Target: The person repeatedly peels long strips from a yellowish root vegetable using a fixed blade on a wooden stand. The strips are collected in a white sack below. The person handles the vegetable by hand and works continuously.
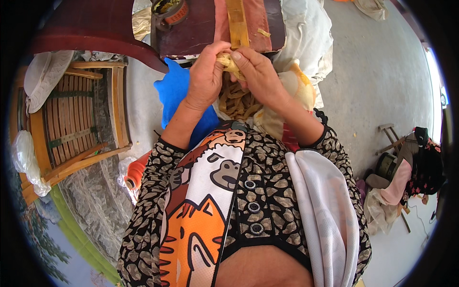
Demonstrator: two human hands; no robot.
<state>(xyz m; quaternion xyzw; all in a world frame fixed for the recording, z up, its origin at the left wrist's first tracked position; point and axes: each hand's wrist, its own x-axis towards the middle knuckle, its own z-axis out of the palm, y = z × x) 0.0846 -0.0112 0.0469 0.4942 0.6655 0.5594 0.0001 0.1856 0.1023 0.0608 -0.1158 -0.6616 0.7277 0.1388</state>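
Observation:
My left hand (206, 73) and my right hand (259, 73) meet in front of me, both gripping a twisted bundle of pale yellow strips (228, 64). The material of the strips cannot be told. Just beyond the fingers, a worn yellowish wooden strip (237, 27) lies lengthwise on a reddish cloth (259, 21) over the dark red tabletop. A small loose yellow scrap (264, 33) rests on the cloth. Below my hands, between my forearms, lies a heap of brown curled strips (236, 98). My fingers hide part of the bundle.
A round container (171, 12) stands at the table's left. Blue fabric (186, 93) lies by my left forearm, white cloth (304, 36) at the table's right. A wooden slatted frame (71, 122) stands at far left, with a red roll (133, 176) nearby. Clothes (401, 179) are piled at right.

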